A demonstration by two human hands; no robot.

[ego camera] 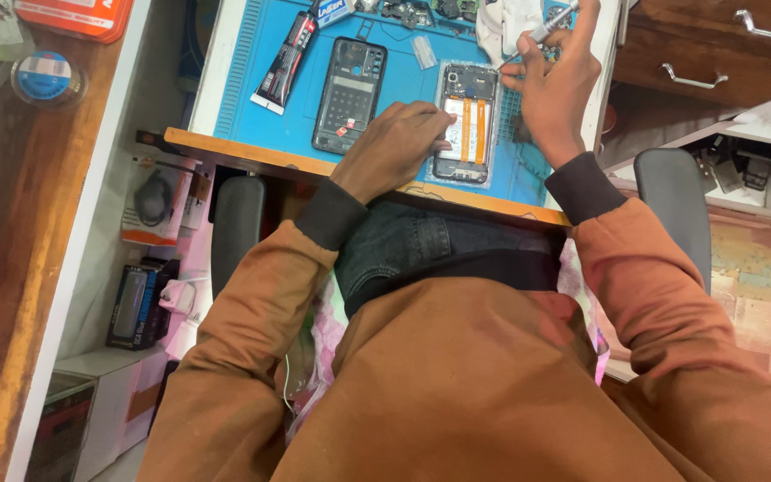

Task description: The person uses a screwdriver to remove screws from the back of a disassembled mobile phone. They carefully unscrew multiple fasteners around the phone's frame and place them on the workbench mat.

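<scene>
An opened phone [466, 123] is pinned flat on the blue mat [403, 80] by the left hand [394, 147], fingers spread. A screwdriver [553, 24] is pinched in the right hand [553, 89]. Exposed, seemingly fragile internals; edges appear safest for gripping.

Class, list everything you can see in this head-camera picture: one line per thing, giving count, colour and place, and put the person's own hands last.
opened phone: 1, dark with orange strips, on mat under both hands
phone back cover: 1, black, mat centre
adhesive tube: 1, black and red, mat left
work mat: 1, blue, on desk
desk: 1, wooden edge
solder reel: 1, blue label, far left counter
drawer handles: 2, metal, upper right
chair armrests: 2, black, beside lap
tool: 1, silver, in right hand
left hand: pressing phone
right hand: gripping tool
</scene>
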